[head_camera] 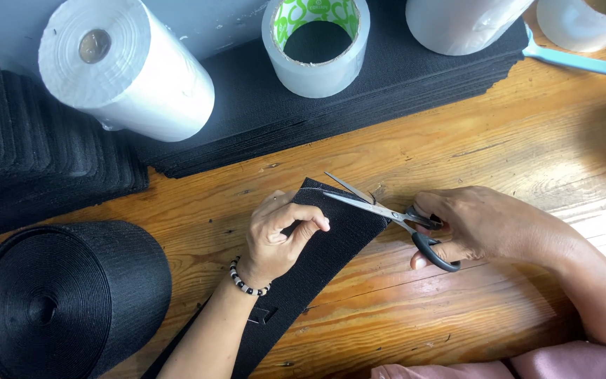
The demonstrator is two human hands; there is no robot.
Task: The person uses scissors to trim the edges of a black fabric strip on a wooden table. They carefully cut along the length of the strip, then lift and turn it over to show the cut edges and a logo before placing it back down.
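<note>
Left hand (280, 235), beaded bracelet at the wrist, pinches the cut end of a black webbing strip (303, 274) lying near the desk's (457, 140) middle and running toward the near edge. Right hand (475, 224) is curled through the handles of the scissors (387, 214), blades parted at the strip's end. Black webbing roll (71, 298) at the near left corner; white film roll (124, 67) and clear tape roll (317, 45) sit on stacked black sheets (268, 112) along the far edge.

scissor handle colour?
Black: the scissors in the right hand have black handle loops and silver blades. Head view, the only one, shows it.
</note>
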